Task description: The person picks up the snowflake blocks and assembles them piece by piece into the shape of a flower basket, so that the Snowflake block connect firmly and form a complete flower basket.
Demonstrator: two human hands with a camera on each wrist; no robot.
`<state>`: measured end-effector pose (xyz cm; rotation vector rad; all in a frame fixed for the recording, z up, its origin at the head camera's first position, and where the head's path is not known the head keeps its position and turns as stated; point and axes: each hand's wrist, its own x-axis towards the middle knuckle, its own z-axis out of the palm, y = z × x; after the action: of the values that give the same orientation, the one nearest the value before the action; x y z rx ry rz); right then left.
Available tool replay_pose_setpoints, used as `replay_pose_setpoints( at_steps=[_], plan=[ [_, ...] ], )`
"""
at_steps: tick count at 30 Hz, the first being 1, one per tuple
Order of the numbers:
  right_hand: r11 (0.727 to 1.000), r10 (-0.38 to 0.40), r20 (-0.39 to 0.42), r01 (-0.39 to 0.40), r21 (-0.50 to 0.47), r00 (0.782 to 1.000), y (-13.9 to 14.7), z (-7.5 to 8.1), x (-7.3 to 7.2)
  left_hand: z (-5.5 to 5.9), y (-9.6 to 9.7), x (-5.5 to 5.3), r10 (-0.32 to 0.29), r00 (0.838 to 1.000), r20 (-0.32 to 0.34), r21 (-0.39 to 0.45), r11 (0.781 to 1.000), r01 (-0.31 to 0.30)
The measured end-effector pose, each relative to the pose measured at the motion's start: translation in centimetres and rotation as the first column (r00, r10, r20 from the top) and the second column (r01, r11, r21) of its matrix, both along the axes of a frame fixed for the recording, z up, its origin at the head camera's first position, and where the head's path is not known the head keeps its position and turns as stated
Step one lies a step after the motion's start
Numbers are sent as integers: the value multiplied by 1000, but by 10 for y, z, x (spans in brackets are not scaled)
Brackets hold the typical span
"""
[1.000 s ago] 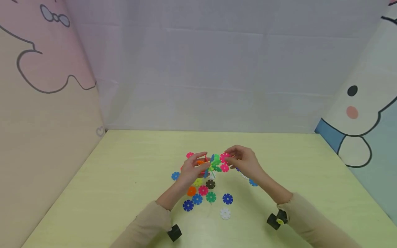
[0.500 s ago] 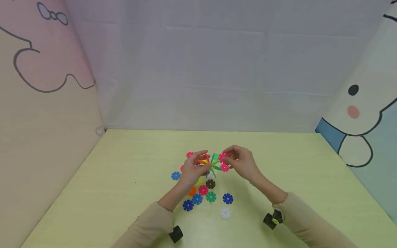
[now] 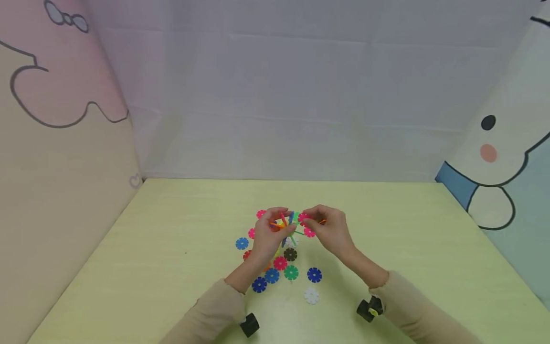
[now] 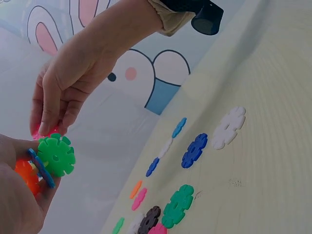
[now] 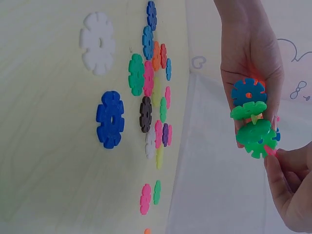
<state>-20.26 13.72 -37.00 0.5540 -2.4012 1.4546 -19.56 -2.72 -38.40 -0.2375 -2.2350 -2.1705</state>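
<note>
My left hand (image 3: pixel 268 239) holds a cluster of interlocking plastic snowflake discs above the table. The cluster includes a blue disc (image 5: pixel 248 92), green discs (image 4: pixel 57 155) and an orange disc (image 4: pixel 28 176), partly hidden by the fingers. Between thumb and fingertips, my right hand (image 3: pixel 335 232) pinches a pink snowflake disc (image 3: pixel 302 219). In the right wrist view this pink disc stands edge-on at the rim of the cluster's lowest green disc (image 5: pixel 261 146).
Loose snowflake discs lie on the pale table (image 3: pixel 185 286) beneath the hands. A white disc (image 3: pixel 311 295) and a dark blue disc (image 3: pixel 314 274) are nearest the front; a black disc (image 3: pixel 290 254) and a green disc (image 3: pixel 291 273) lie farther left. A grey backdrop (image 3: pixel 266 105) stands behind.
My right hand has moved left with the pink disc, bringing it up to the green part of the cluster. My left hand has turned the cluster slightly and shifted a little right.
</note>
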Motion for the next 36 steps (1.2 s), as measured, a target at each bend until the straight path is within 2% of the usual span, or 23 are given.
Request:
replay_pose_setpoints(
  at_steps=[3,5,8,11,13,15,16,17,22,24,25,29,34,36],
  plan=[
    [1000,12,7,-12,18,1000,3,-1,-2,-9,-2,-6,-50,999,4,-30,998,50],
    [999,27,25,-28,33,999,7,-1,-5,-14,-4,-10,-122,992,27,-61,990,123],
    [996,69,51,-72,56,996,14,-3,-8,-17,-8,-13,-236,969,75,-96,965,242],
    [986,134,74,-140,89,988,21,-4,-9,-20,-11,-15,-294,949,115,-107,946,306],
    [978,156,91,-166,122,984,29,-4,-10,-21,-12,-14,-296,948,118,-109,945,309],
    [968,151,128,-173,181,980,41,-5,-11,-22,-14,-13,-288,951,111,-105,948,299],
    [960,139,152,-171,223,979,50,-6,-12,-19,-15,-11,-283,953,110,-105,950,294],
    [949,128,180,-173,263,975,59,-9,-13,-15,-16,-9,-277,954,114,-109,951,289],
    [869,83,315,-223,441,946,101,-28,-13,-14,-22,-6,-242,963,116,-121,959,256],
    [854,64,348,-232,466,935,111,-36,-11,-15,-23,-7,-229,967,109,-115,964,241],
    [849,55,359,-233,475,932,114,-40,-11,-12,-23,-4,-225,968,108,-112,965,237],
    [857,40,392,-233,459,919,120,-49,-11,4,-21,4,-208,973,100,-115,969,219],
    [876,53,388,-229,425,920,118,-49,-10,9,-18,8,-194,975,104,-101,974,205],
    [895,66,393,-228,383,917,114,-46,-7,9,-17,8,-193,975,106,-90,975,203]
  ],
)
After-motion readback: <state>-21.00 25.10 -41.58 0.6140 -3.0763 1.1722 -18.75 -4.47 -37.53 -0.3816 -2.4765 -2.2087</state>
